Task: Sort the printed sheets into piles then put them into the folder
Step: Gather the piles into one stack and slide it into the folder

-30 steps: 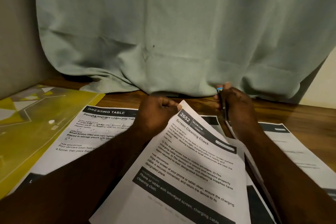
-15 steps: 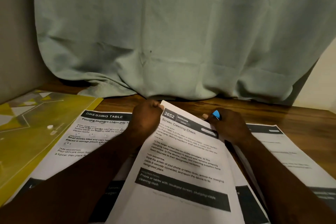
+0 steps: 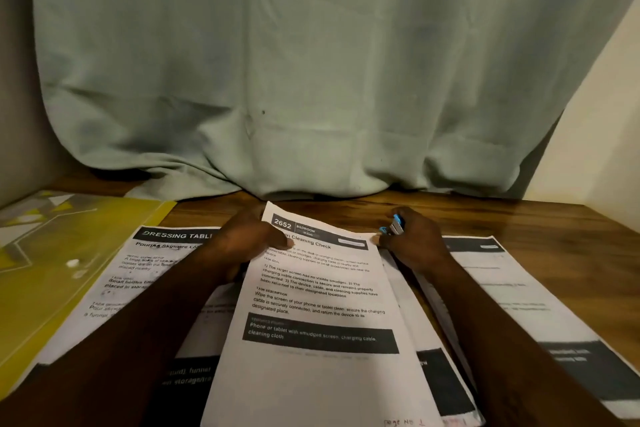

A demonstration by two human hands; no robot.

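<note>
Item 1: Cleaning Check sheet [image 3: 318, 305], headed "2652 BEDROOM", black band reading "Phone or tablet with smudged screen, charging cable, cleaning cloth"; lying topmost on the centre pile. The left hand [image 3: 247, 246] is pinching its upper left corner, thumb on top.

Item 2: the right hand [image 3: 412, 243] is curling round a small blue-and-silver object [image 3: 394, 226], fingertips touching the sheet's upper right corner.

Item 3: "DRESSING TABLE" sheet [image 3: 138, 270], lying to the left.

Item 4: blurred printed sheet [image 3: 512, 295], lying to the right.

Item 5: yellow folder [image 3: 52, 253], resting far left on the wooden tabletop [image 3: 571, 225].
</note>
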